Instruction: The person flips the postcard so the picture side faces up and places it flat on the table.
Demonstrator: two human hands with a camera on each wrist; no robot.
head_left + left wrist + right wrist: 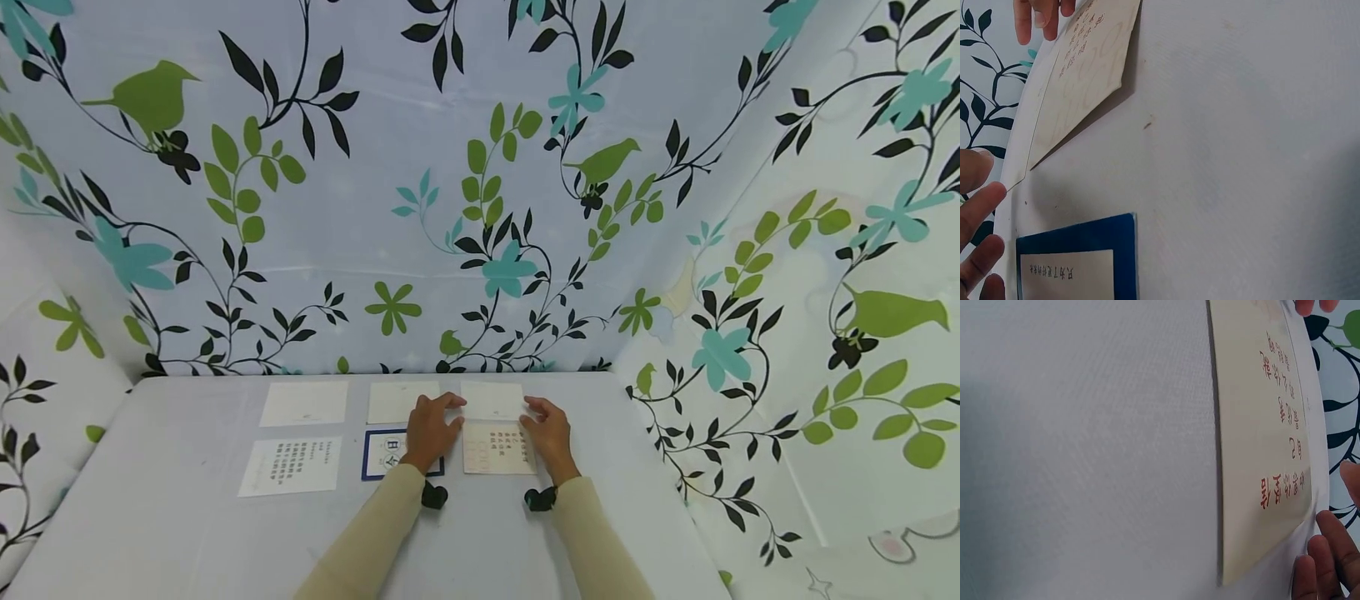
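Observation:
A blank cream card (491, 402) lies flat at the back of the table, between my two hands. My left hand (430, 429) is at its left edge, fingers loosely bent, a fingertip right at the card's corner in the left wrist view. At its right edge is my right hand (550, 433), with fingertips close to the border and nothing gripped. Just in front of that card is a beige card (487, 458) with columns of reddish-brown writing (1285, 425). A blue-bordered card (1124, 250) lies partly hidden under my left forearm and hand.
Left of my hands, another blank card (386, 400) lies behind the blue-bordered one. Farther left are a blank card (303, 404) and a white card with dark writing (291, 465). A leaf-and-bird patterned cloth (337, 208) hangs behind the white table (187, 533).

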